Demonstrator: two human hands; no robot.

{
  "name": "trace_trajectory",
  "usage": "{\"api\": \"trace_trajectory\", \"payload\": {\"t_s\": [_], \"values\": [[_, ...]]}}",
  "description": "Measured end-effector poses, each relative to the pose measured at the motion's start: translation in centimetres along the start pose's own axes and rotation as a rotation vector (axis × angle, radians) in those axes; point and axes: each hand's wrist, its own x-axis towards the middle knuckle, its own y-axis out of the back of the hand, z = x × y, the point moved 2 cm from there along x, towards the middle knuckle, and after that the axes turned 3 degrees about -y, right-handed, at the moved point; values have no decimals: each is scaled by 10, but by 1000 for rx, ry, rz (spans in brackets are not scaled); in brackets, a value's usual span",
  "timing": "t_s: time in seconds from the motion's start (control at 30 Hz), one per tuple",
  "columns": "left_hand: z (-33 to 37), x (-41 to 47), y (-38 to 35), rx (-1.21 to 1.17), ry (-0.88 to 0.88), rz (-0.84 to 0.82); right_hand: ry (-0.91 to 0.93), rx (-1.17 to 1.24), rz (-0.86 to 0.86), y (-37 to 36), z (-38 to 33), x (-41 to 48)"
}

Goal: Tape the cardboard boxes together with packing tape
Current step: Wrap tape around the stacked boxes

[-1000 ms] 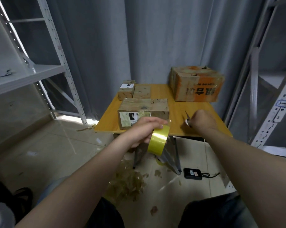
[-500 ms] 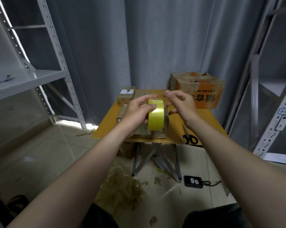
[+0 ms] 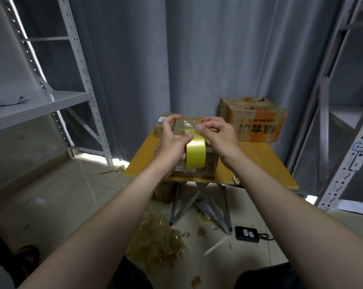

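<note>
- Two bare forearms reach forward from the lower edge of the view, over knees in dark trousers.
- A heap of crumpled tape scraps (image 3: 157, 240) lies on the tiled floor between the person and the folding legs of the surface (image 3: 259, 163).
- A black device (image 3: 247, 233) with a cable lies on the floor right of the legs. A small carton (image 3: 163, 190) stands under the surface on the left.
- A scissors handle (image 3: 236, 180) shows at the front edge of the surface, beside the right forearm.
- The near cardboard box (image 3: 210, 163) sits at the front centre of the surface, largely hidden by the hands.
- The tape roll (image 3: 196, 152) is yellow and stands on edge in front of the near cardboard box. Contact between them cannot be determined.
- The left grip (image 3: 172, 147) holds the tape roll from the left, with the thumb across the yellow band and the index finger raised clear.
- The right grip (image 3: 218, 140) is narrow, with thumb and curled fingers pinching at the top of the tape roll. Whether a free end is lifted cannot be determined.
- Two small boxes (image 3: 161, 130) stand just behind the near cardboard box.
- An orange printed box (image 3: 253, 119) occupies the far right corner of the surface.
- A grey curtain (image 3: 197, 59) hangs behind, with metal shelving (image 3: 40, 105) on both sides.
</note>
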Motion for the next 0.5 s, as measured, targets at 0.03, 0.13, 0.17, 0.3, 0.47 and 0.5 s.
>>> {"api": "trace_trajectory", "payload": {"t_s": [0.03, 0.13, 0.17, 0.3, 0.47, 0.5], "values": [[-1, -1, 1, 24, -16, 16, -3, -5, 5, -1, 0, -1], [-3, -2, 2, 47, -37, 5, 11, -52, 18, -3, 0, -1], [-4, -2, 2, 41, -34, -7, 17, -60, 20, -4, 0, -2], [-1, -4, 4, -2, 5, -40, 41, -59, 14, -4, -1, -2], [-1, -2, 3, -18, 51, -18, 68, -95, 20, -6, -5, -1], [-1, -2, 3, -29, 62, -11, 71, -92, 25, -6, -6, -1]]}}
